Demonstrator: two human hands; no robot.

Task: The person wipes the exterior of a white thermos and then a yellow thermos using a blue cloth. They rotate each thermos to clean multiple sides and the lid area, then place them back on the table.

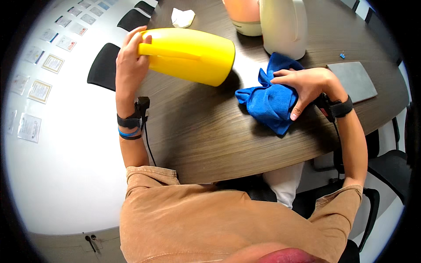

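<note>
My left hand (133, 61) is wrapped round the narrow end of a yellow jug (197, 52), near its handle. The jug is tipped over sideways, its wide base pointing right; whether it touches the table I cannot tell. On the right, a crumpled blue cloth (272, 103) is in the grasp of my right hand (309, 85), thumb on the near side and fingers over the top. The cloth sits apart from the jug. Just behind it stands a cream-coloured jug (283, 30) with a handle on its right side.
Beside the cream jug is an orange-and-white container (245, 19), cut off at the top. A crumpled white tissue (182, 18) lies at the back left. Right of my hand are a flat grey notebook-like slab (353, 81) and small blue bits (342, 55). Black chairs (105, 68) surround the wooden table (197, 144).
</note>
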